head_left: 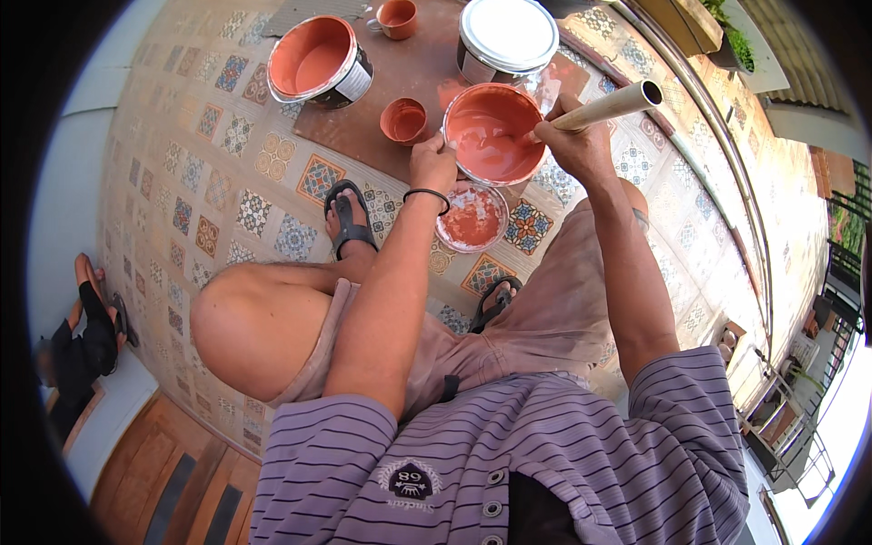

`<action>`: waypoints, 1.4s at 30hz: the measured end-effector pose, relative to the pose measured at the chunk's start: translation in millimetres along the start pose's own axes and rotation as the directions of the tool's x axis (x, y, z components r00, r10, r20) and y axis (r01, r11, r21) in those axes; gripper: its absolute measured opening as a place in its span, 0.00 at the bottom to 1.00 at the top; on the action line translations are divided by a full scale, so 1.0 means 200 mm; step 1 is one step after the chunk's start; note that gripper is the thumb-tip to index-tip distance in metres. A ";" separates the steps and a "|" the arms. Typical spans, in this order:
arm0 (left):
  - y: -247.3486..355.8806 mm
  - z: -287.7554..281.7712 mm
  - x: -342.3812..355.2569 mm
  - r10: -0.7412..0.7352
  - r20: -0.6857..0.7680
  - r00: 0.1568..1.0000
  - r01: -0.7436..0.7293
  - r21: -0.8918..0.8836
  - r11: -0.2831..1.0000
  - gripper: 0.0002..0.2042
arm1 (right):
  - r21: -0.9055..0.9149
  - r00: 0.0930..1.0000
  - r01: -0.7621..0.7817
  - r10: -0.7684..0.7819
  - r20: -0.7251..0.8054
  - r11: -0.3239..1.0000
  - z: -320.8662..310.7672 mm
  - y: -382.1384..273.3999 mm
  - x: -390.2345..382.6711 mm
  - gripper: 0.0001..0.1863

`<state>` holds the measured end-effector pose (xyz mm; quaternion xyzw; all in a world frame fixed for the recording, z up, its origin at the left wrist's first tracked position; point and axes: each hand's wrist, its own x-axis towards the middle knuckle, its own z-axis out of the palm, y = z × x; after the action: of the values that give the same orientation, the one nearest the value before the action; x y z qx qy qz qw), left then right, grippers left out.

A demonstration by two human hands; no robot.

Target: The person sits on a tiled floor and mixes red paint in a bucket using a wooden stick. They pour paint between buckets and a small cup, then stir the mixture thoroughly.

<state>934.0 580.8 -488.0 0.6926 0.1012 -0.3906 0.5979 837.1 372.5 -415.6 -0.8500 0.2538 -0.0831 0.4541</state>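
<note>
A small paint bucket (499,94) with orange-red paint (490,150) inside stands in front of me. At its near-left rim, my left hand (433,170) grips the edge. My right hand (578,151) is closed around a pale hollow pipe (616,105) that slants over the bucket's right side. Whether the pipe's lower end dips into the paint is hard to see behind the fingers. A paint-smeared round lid (478,218) lies just below the bucket. Left of the bucket sits a small cup (403,121) stained orange-red.
A larger open paint bucket (354,84) is at the far left; a handled cup (398,19) and a white-lidded bucket (509,36) stand farther back. A brown board (361,118) lies on the patterned tile floor (236,173). Another person (86,341) is at the left edge.
</note>
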 end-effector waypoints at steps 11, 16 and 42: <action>0.00 0.01 0.04 0.015 -0.013 1.000 -0.015 0.011 1.000 0.18 | 0.011 0.997 0.077 -0.076 -0.028 0.997 0.00 -0.04 0.03 0.07; 0.01 0.03 0.05 0.021 -0.004 1.000 -0.021 0.036 0.999 0.18 | 0.202 0.988 -0.070 0.040 0.149 0.977 0.02 -0.01 -0.06 0.07; 0.02 0.03 0.06 -0.006 -0.021 1.000 0.006 0.027 1.000 0.19 | 0.139 0.998 -0.042 0.033 0.062 0.989 0.06 0.01 -0.09 0.10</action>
<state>942.7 570.5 -492.1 0.7043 0.1041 -0.3866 0.5862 825.8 388.8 -422.9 -0.8130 0.2497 -0.0668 0.5217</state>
